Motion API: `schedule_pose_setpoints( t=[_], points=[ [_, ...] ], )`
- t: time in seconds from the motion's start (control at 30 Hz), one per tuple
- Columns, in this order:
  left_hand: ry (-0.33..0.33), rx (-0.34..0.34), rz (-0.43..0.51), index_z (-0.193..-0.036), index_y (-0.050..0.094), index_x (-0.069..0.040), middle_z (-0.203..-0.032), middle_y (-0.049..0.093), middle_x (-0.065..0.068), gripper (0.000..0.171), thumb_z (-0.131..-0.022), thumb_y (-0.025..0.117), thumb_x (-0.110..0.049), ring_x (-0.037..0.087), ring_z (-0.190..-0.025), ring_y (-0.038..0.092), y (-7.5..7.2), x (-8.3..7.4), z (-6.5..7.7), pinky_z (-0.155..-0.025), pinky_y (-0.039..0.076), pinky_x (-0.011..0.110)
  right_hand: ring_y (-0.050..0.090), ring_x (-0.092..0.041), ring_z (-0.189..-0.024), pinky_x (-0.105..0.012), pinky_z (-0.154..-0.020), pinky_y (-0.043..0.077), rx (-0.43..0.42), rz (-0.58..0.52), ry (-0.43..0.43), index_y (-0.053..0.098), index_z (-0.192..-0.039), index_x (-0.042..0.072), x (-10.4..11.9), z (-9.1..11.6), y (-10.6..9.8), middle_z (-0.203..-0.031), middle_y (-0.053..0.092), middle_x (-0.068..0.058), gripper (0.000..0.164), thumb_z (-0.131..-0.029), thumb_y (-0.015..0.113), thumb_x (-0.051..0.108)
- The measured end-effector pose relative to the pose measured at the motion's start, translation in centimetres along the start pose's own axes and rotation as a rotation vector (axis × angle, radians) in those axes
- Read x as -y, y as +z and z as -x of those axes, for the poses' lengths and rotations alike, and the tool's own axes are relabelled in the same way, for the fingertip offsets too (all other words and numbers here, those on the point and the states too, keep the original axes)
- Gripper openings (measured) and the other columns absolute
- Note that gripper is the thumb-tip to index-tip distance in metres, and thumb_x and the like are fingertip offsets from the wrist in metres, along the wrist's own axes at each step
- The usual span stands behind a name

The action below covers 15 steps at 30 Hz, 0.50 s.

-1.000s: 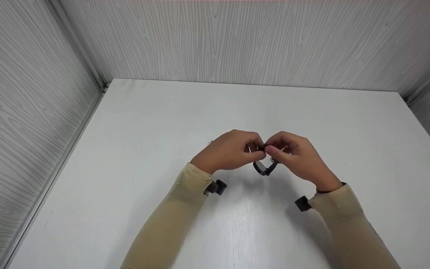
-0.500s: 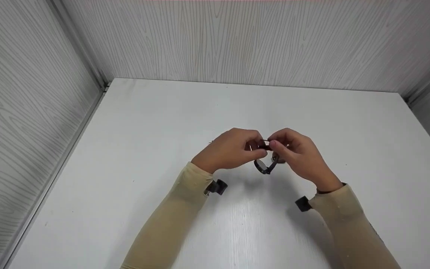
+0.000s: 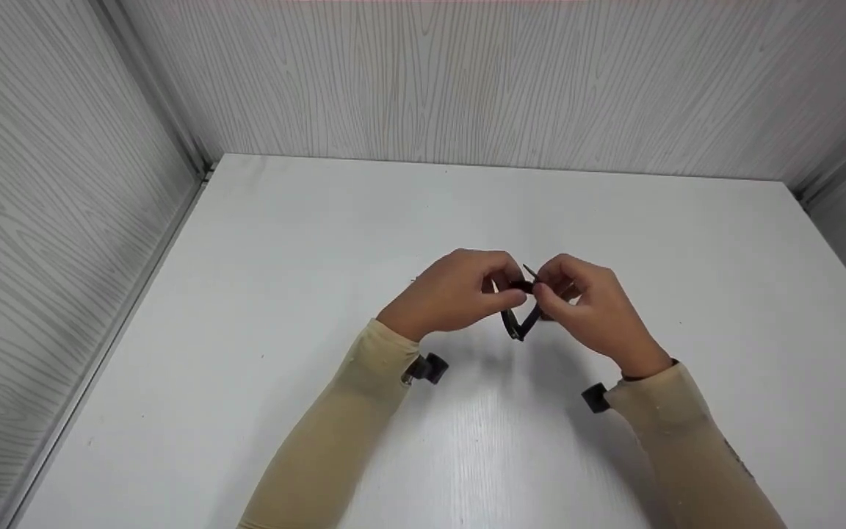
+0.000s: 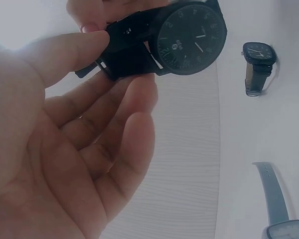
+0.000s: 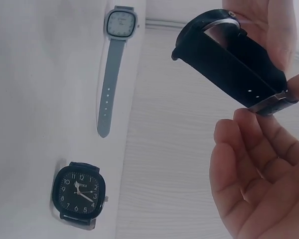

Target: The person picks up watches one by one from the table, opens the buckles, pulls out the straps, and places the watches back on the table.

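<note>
Both hands hold a black wristwatch (image 3: 521, 325) above the white table. Its round dark dial (image 4: 193, 38) faces the camera in the left wrist view. The left hand (image 3: 460, 292) pinches one part of the looped strap between thumb and fingers. Opposite it, the right hand (image 3: 586, 305) pinches the strap by the metal buckle (image 5: 271, 103). A thin dark strip (image 3: 531, 272) sticks up between the fingertips. Seen from the right wrist, the watch case (image 5: 209, 25) is tilted and its strap shows small holes. Fingers hide part of the strap.
On the table (image 3: 320, 220) lie two other watches: a black square-cased one (image 5: 78, 193) and one with a grey strap (image 5: 109, 89) and pale dial. In the head view the hands mostly cover them. White wood-grain panels (image 3: 438, 81) stand behind and beside the table.
The right fingertips have drawn slightly right, away from the left ones. The thin dark strip now rises between them, and the hanging watch has turned more edge-on.
</note>
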<state>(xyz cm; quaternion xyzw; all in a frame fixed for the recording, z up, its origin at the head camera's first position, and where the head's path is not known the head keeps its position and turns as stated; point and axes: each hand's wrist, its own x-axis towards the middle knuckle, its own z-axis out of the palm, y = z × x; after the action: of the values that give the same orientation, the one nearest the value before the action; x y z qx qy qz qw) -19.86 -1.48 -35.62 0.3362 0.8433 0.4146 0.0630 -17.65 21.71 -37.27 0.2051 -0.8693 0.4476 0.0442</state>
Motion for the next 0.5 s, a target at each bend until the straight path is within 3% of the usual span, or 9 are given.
schedule_pose_setpoints(
  t=[0.27,0.5],
  points=[
    [-0.031,-0.014,-0.015,-0.108,0.070,-0.019,-0.091,0.069,-0.012,0.016,-0.100,0.070,-0.033,0.007,-0.083,0.063,-0.09,-0.07,0.00,-0.072,0.050,0.028,0.069,-0.029,-0.078,-0.030,-0.066,0.054,0.000,0.027,0.091,0.068,-0.098,0.010,0.28,-0.03,-0.34,-0.087,0.070,-0.003,0.027,-0.102,0.066,0.036],
    [-0.058,-0.002,-0.003,-0.106,0.070,-0.020,-0.089,0.069,-0.013,0.016,-0.098,0.071,-0.034,0.007,-0.082,0.063,0.04,-0.10,-0.07,-0.073,0.050,0.028,0.071,-0.024,-0.072,-0.027,-0.064,0.054,-0.021,-0.034,0.088,0.068,-0.092,0.006,0.15,-0.08,-0.39,-0.080,0.070,-0.009,0.016,-0.102,0.063,0.017]
  ],
)
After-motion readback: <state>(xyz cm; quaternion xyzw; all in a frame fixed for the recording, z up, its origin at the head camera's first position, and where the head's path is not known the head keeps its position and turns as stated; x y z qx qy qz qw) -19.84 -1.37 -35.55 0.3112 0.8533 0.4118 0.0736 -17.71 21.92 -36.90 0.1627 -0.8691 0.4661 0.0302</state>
